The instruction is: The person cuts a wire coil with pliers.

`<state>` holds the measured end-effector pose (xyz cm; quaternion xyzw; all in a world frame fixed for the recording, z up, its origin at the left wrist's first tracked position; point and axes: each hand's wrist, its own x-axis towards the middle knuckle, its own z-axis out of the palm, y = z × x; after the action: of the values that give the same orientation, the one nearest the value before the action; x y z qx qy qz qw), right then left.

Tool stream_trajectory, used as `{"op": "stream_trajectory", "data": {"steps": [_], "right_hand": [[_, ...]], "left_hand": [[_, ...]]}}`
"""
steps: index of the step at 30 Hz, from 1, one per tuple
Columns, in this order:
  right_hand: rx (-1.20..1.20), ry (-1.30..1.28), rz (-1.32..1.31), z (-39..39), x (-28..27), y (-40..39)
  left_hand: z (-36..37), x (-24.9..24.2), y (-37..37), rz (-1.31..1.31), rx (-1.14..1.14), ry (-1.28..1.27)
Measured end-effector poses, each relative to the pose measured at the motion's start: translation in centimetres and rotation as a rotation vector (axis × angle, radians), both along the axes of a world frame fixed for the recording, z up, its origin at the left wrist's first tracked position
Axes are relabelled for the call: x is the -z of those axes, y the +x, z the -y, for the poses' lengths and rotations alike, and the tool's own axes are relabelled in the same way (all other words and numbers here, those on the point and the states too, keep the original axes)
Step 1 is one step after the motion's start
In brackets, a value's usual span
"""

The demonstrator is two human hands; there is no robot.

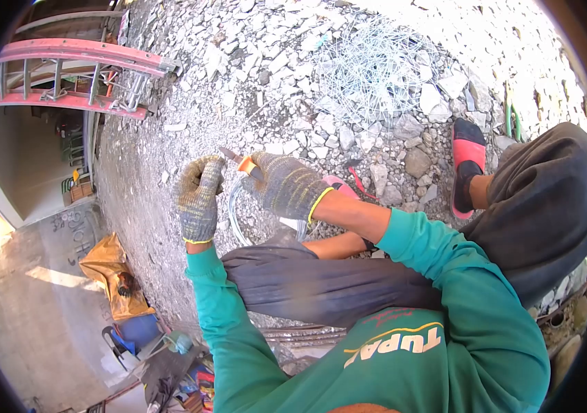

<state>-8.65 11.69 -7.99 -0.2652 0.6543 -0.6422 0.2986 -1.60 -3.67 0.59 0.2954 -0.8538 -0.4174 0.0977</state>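
Note:
My right hand [286,186], in a grey knit glove with a yellow cuff edge, is closed around the orange handle of a knife [245,164]. The short dark blade points up and left, toward my other hand. My left hand [199,196], gloved the same way, is curled shut just left of the blade tip; what its fingers pinch is too small to make out. Below and between the hands hangs a loop of pale wire [233,213], partly hidden behind my right hand and leg.
A large tangle of thin pale strands [379,72] lies on the gravel ahead. A red ladder [80,56] is at upper left, near a doorway. A brown-orange sack [116,275] and a blue container [139,330] stand at left. My foot wears a red slide sandal [469,153].

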Motion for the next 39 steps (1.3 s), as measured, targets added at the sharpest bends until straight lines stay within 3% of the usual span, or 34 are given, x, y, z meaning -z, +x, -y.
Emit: {"op": "stream_trajectory", "data": {"steps": [5,8,9,11,13,14,17,19,22,23,26,27,29,31,35,39], "right_hand": [[-0.042,-0.034,0.000,0.0,0.0,-0.2],[-0.265,-0.457,0.778,-0.4,0.4,-1.3],[-0.298,-0.445,0.774,-1.4,-0.8,-2.0],[-0.376,-0.883,1.346,-3.0,-2.7,-3.2],[-0.669,-1.324,1.620,-3.1,-2.5,-3.8],[-0.742,-1.430,1.561,-2.9,-2.0,-4.2],[-0.916,-1.517,1.697,-2.9,-1.6,-4.4],[-0.895,-1.461,1.636,-3.1,-1.5,-4.8],[-0.222,-0.599,1.239,-2.5,-0.2,-5.4],[-0.226,-0.601,1.243,-1.3,2.0,-5.2],[-0.076,0.252,0.050,0.4,4.6,-3.6],[-0.074,0.258,0.058,0.6,4.5,-2.7],[-0.021,0.192,-0.184,1.4,4.6,-1.0],[-0.061,0.245,-0.146,1.5,2.6,0.1],[0.008,0.080,-0.230,2.1,2.4,1.0],[0.002,0.064,-0.143,2.3,2.2,1.1]], "left_hand": [[0.6,-0.1,0.3,-0.010,0.036,0.028],[1.7,-0.4,0.8,-0.080,0.100,0.096],[2.0,-0.3,1.1,-0.094,0.068,0.092],[2.7,0.0,1.1,-0.130,0.054,0.147],[3.2,0.2,1.2,-0.137,0.022,0.103],[3.5,0.3,1.1,-0.115,0.059,0.148],[3.4,0.0,0.8,-0.087,0.091,0.195],[3.7,0.1,0.8,-0.069,0.093,0.196],[4.3,-0.2,1.1,-0.021,0.041,0.105],[4.4,-0.4,0.9,-0.017,0.038,0.102],[4.4,-0.1,0.4,0.117,-0.044,-0.134],[4.5,0.1,0.5,0.124,-0.040,-0.127],[4.6,0.5,0.2,0.050,0.049,-0.103],[4.1,0.6,-0.1,0.045,0.099,-0.093],[2.7,0.7,-1.0,0.103,0.103,-0.058],[2.2,1.1,-1.4,-0.036,0.106,0.048]]}}
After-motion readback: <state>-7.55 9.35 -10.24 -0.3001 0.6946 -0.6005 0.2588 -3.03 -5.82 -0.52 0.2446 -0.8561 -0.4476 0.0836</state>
